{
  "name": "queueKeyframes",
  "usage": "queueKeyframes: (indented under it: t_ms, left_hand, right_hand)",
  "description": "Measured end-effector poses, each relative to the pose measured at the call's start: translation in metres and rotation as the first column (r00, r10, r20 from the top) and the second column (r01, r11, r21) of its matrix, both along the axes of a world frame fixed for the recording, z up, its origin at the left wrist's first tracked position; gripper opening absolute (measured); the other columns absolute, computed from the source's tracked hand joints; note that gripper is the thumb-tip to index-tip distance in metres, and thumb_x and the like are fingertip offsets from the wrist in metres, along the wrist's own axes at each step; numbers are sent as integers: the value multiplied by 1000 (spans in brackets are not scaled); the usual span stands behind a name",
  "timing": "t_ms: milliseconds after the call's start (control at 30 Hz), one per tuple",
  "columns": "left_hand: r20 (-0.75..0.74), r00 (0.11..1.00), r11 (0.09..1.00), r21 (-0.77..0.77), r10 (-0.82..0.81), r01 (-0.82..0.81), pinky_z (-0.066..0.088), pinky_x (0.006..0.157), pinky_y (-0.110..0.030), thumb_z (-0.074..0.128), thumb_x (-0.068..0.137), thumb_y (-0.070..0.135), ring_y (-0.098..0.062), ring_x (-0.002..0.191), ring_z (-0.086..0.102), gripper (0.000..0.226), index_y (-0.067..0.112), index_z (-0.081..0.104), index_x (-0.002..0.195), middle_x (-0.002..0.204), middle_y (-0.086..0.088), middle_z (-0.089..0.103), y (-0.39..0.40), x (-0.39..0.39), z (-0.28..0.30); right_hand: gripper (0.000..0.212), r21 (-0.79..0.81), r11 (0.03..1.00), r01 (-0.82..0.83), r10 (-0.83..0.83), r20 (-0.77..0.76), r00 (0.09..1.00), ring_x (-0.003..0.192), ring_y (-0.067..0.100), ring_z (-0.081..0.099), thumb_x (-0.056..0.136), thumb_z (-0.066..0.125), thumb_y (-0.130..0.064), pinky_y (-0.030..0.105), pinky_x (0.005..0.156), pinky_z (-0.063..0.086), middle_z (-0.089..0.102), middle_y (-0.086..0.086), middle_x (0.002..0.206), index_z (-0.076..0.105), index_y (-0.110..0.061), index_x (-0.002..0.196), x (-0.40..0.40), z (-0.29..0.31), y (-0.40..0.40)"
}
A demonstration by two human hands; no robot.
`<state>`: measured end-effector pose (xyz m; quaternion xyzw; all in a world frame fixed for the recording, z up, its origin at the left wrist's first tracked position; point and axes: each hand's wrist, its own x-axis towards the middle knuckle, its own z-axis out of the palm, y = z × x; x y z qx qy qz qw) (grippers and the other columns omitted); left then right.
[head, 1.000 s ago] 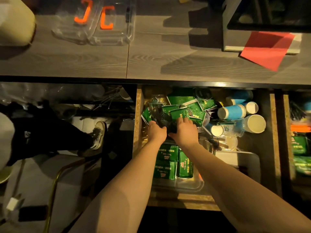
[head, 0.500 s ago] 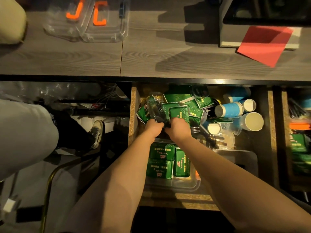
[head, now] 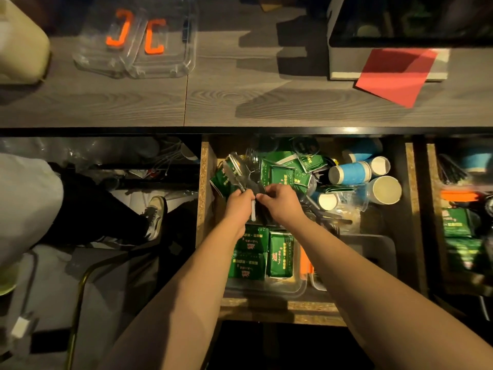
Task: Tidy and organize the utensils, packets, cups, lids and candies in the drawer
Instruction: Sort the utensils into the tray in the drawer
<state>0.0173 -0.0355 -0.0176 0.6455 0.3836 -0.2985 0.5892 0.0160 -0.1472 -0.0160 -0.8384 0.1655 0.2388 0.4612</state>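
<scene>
The open drawer (head: 205, 182) holds a jumble of green packets (head: 286, 173), blue paper cups (head: 349, 173) and clear plastic lids. My left hand (head: 237, 206) grips a bunch of clear plastic utensils (head: 244, 173) by their handles, heads pointing away from me. My right hand (head: 282, 202) pinches the same bunch from the right side. A white handle sticks down between the hands. Below my wrists a clear tray (head: 266, 288) holds green packets (head: 252, 256) laid flat in rows.
More utensils (head: 326, 217) lie loose under the cups. A grey tray (head: 373, 252) sits at the drawer's right front. A second drawer (head: 458, 225) is open to the right. A clear box (head: 138, 41) and red paper (head: 397, 73) lie on the counter. A person's leg and shoe (head: 156, 214) are at left.
Both hands have lifted the utensil bunch slightly out of the packet pile and drawn together on its handles. The person at left has shifted.
</scene>
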Motion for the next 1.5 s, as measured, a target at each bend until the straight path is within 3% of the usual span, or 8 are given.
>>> queueKeyframes:
  t_ms: [200,367,467,633,767,1100,1267,1500]
  left_hand:
    - [35,997,996,49,71,-73,36,60,-28,48,97,14,-12,71,48,15,20,53,84,84,-1,54,-8,-36,28]
    - [16,990,988,-63,140,-138,46,90,-31,55,96,15,-16,113,57,54,12,41,148,131,-6,59,-18,-62,45]
    - [17,987,981,-114,157,-154,40,107,-38,54,94,12,-20,120,55,62,12,34,152,142,-15,54,-31,-77,65]
    - [89,987,979,-169,131,-115,41,84,-26,42,99,1,-5,94,53,61,8,22,156,118,0,51,-57,-94,98]
    - [83,988,973,-201,134,-115,49,79,-34,45,100,20,-20,97,60,24,14,56,121,118,-15,61,-70,-102,114]
    - [150,989,987,-159,19,5,37,112,-35,57,101,24,-19,138,44,68,10,21,157,155,-8,42,-78,-110,124]
    - [226,969,985,-113,-101,129,51,66,-12,51,103,17,-7,96,70,23,16,62,124,107,2,73,-80,-113,125]
    - [225,969,982,-131,-105,137,46,66,-4,42,105,14,3,92,56,26,21,56,126,108,7,62,-82,-117,135]
  right_hand:
    - [20,99,994,50,-48,-18,999,60,16,54,93,65,-22,27,55,42,60,5,69,64,-5,82,-25,19,-2]
    - [23,220,941,257,-258,-27,966,65,21,55,93,65,-18,38,65,49,60,18,72,60,1,79,-50,36,-6]
    - [26,268,901,340,-350,-13,937,67,23,56,93,64,-18,45,68,51,63,26,75,60,-2,72,-67,50,-14]
    - [26,347,863,368,-389,-8,921,66,27,58,92,65,-21,49,67,52,64,29,80,63,0,76,-90,66,-36]
    - [21,362,860,359,-394,24,919,69,26,64,92,65,-19,48,71,56,67,16,73,67,-12,73,-101,80,-50]
    - [38,516,715,473,-503,-90,859,72,28,54,87,70,-26,52,75,50,58,18,75,57,8,77,-110,100,-74]
    - [32,543,675,499,-541,-96,836,75,32,58,90,68,-21,49,75,51,63,25,82,62,10,85,-106,112,-81]
    - [54,494,723,482,-541,-29,841,70,28,54,71,73,-49,46,70,49,57,37,89,64,3,84,-107,108,-70]
